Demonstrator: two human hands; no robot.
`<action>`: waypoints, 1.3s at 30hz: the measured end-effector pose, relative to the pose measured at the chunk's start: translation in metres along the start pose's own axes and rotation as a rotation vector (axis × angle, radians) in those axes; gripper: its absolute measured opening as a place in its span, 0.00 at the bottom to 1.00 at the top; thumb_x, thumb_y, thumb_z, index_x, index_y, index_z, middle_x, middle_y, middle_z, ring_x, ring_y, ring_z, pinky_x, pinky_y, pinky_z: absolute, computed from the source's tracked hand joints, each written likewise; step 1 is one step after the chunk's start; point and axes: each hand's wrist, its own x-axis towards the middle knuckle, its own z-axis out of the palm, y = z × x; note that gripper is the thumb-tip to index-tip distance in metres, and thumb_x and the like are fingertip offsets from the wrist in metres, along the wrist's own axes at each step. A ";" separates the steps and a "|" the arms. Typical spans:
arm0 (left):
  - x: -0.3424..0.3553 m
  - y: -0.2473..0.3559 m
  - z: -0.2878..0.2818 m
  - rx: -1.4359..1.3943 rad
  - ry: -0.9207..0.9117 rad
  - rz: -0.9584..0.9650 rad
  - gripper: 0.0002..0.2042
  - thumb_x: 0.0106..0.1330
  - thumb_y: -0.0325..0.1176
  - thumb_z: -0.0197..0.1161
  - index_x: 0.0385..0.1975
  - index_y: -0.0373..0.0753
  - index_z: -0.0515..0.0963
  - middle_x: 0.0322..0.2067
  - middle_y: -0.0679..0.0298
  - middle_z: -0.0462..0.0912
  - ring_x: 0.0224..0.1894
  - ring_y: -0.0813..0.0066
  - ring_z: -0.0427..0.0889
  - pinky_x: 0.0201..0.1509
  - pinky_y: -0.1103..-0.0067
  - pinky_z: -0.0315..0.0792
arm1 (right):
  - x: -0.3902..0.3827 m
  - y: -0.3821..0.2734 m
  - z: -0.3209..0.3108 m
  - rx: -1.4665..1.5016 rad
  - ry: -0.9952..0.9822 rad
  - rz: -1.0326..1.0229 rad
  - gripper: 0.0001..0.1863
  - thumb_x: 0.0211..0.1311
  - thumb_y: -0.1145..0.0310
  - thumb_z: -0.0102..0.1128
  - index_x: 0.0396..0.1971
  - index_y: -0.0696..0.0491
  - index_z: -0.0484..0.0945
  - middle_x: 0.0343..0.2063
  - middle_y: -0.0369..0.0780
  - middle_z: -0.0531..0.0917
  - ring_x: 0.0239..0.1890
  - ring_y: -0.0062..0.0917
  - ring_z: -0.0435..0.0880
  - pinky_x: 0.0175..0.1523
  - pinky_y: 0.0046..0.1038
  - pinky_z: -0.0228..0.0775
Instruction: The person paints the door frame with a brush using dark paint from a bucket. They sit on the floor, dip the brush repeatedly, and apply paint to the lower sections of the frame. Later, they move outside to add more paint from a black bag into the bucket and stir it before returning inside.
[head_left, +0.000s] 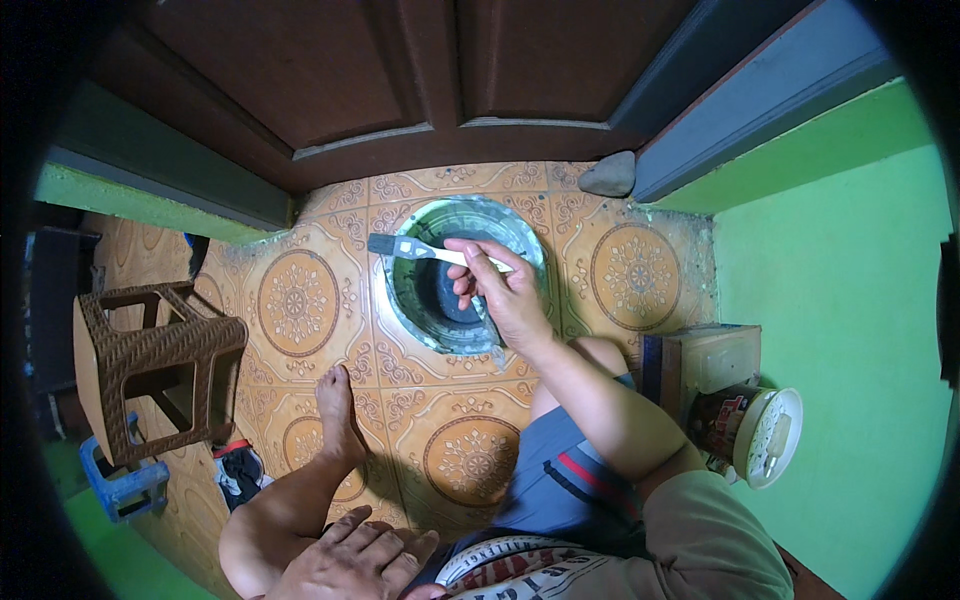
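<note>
A paintbrush (425, 250) with dark bristles and a white handle is gripped in my right hand (508, 300). It is held roughly level, its bristles pointing left, above a round tub (400, 315) smeared with pale green and grey. Inside the tub is something dark grey, partly hidden by the brush and hand. A thin pale piece (487, 325) shows at the tub's near right side, below my wrist; its kind is unclear. My left hand (350, 558) lies flat over my left leg, fingers stretched out, holding nothing.
A brown woven-pattern stool (160, 340) and a small blue stool (125, 478) lie left, near dark cloth (240, 468). Ahead is a brown door (300, 85), with a grey stone (608, 175) at its right. A box (712, 358) and an open-topped bucket (738, 428) stand by the green wall (830, 290).
</note>
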 end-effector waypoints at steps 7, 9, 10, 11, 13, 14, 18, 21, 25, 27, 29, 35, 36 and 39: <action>-0.025 0.106 -0.012 -0.039 -0.117 0.055 0.07 0.56 0.33 0.63 0.30 0.38 0.82 0.30 0.58 0.78 0.38 0.57 0.79 0.51 0.59 0.72 | -0.028 -0.020 0.007 0.105 0.015 -0.029 0.17 0.75 0.60 0.54 0.50 0.57 0.80 0.30 0.35 0.81 0.27 0.11 0.76 0.28 0.15 0.71; -0.037 0.133 -0.022 -0.087 -0.170 0.074 0.07 0.56 0.33 0.63 0.30 0.38 0.82 0.30 0.58 0.78 0.38 0.57 0.79 0.52 0.59 0.72 | -0.031 -0.028 0.010 0.109 0.024 -0.064 0.16 0.75 0.61 0.54 0.50 0.57 0.81 0.30 0.35 0.81 0.27 0.11 0.76 0.28 0.14 0.71; -0.044 0.139 -0.023 -0.106 -0.190 0.084 0.07 0.56 0.34 0.63 0.31 0.38 0.82 0.30 0.58 0.78 0.38 0.57 0.79 0.52 0.58 0.72 | -0.030 -0.029 0.011 0.072 0.004 -0.091 0.16 0.75 0.61 0.54 0.50 0.57 0.81 0.30 0.35 0.81 0.27 0.11 0.76 0.28 0.14 0.70; -0.049 0.140 -0.023 -0.123 -0.202 0.089 0.07 0.57 0.34 0.63 0.31 0.38 0.82 0.30 0.58 0.78 0.38 0.57 0.79 0.53 0.58 0.72 | -0.031 -0.029 0.012 0.063 0.012 -0.077 0.16 0.75 0.61 0.54 0.50 0.57 0.81 0.30 0.35 0.81 0.27 0.11 0.76 0.28 0.14 0.70; -0.059 0.134 -0.022 -0.159 -0.230 0.125 0.08 0.57 0.34 0.63 0.31 0.38 0.82 0.31 0.58 0.79 0.39 0.57 0.80 0.53 0.58 0.71 | -0.035 -0.030 0.012 0.043 0.036 -0.054 0.16 0.75 0.61 0.53 0.50 0.57 0.81 0.30 0.35 0.80 0.27 0.11 0.76 0.28 0.14 0.70; -0.064 0.126 -0.020 -0.168 -0.235 0.139 0.08 0.57 0.34 0.63 0.31 0.38 0.82 0.31 0.58 0.79 0.39 0.57 0.80 0.53 0.57 0.71 | -0.035 -0.030 0.015 0.018 0.037 -0.058 0.16 0.76 0.61 0.53 0.51 0.56 0.80 0.30 0.35 0.81 0.27 0.11 0.76 0.29 0.14 0.71; -0.090 0.062 0.006 -0.191 -0.254 0.227 0.08 0.57 0.34 0.62 0.32 0.38 0.83 0.31 0.58 0.79 0.39 0.57 0.80 0.54 0.56 0.71 | -0.026 -0.020 0.018 -0.062 0.158 -0.052 0.18 0.76 0.61 0.51 0.54 0.58 0.79 0.32 0.37 0.82 0.29 0.13 0.77 0.31 0.16 0.72; -0.102 -0.001 0.039 -0.177 -0.249 0.302 0.09 0.58 0.35 0.62 0.33 0.39 0.83 0.32 0.58 0.79 0.40 0.57 0.80 0.55 0.56 0.71 | -0.026 -0.005 0.025 -0.131 0.264 -0.064 0.20 0.77 0.60 0.49 0.55 0.61 0.76 0.33 0.38 0.82 0.31 0.17 0.77 0.34 0.23 0.73; -0.104 -0.088 0.093 -0.137 -0.237 0.402 0.09 0.58 0.35 0.61 0.34 0.39 0.83 0.32 0.58 0.80 0.40 0.57 0.80 0.56 0.55 0.71 | -0.021 0.030 0.033 -0.120 0.544 -0.010 0.22 0.76 0.58 0.51 0.55 0.61 0.75 0.32 0.38 0.81 0.30 0.20 0.77 0.35 0.25 0.71; -0.103 -0.129 0.120 -0.119 -0.216 0.456 0.09 0.58 0.35 0.61 0.34 0.39 0.83 0.32 0.58 0.80 0.41 0.57 0.80 0.57 0.54 0.70 | -0.011 0.048 0.040 -0.127 0.678 -0.021 0.21 0.74 0.57 0.53 0.54 0.61 0.77 0.32 0.38 0.82 0.30 0.20 0.78 0.36 0.24 0.71; -0.110 -0.162 0.145 -0.085 -0.189 0.512 0.11 0.60 0.37 0.60 0.37 0.39 0.83 0.35 0.58 0.80 0.43 0.56 0.80 0.59 0.52 0.68 | 0.001 0.068 0.054 -0.219 0.742 -0.071 0.22 0.74 0.56 0.54 0.54 0.60 0.77 0.32 0.38 0.82 0.30 0.20 0.78 0.35 0.24 0.71; -0.146 -0.242 0.173 -0.215 -0.242 0.626 0.15 0.64 0.38 0.56 0.46 0.37 0.81 0.40 0.54 0.81 0.48 0.54 0.79 0.62 0.47 0.65 | 0.053 0.122 0.083 -0.486 0.750 0.075 0.21 0.76 0.60 0.52 0.54 0.63 0.76 0.31 0.39 0.82 0.28 0.19 0.78 0.31 0.23 0.74; -0.153 -0.252 0.177 -0.218 -0.242 0.634 0.15 0.64 0.38 0.56 0.46 0.37 0.81 0.40 0.54 0.81 0.48 0.54 0.79 0.62 0.47 0.65 | 0.066 0.125 0.089 -0.555 0.721 0.096 0.21 0.76 0.60 0.51 0.54 0.63 0.76 0.31 0.39 0.81 0.28 0.19 0.78 0.31 0.23 0.74; -0.175 -0.273 0.183 -0.237 -0.223 0.656 0.16 0.64 0.38 0.56 0.46 0.37 0.80 0.41 0.54 0.81 0.48 0.54 0.79 0.62 0.47 0.64 | 0.098 0.134 0.100 -0.702 0.649 0.134 0.19 0.75 0.62 0.53 0.54 0.62 0.77 0.31 0.38 0.81 0.29 0.18 0.79 0.31 0.21 0.74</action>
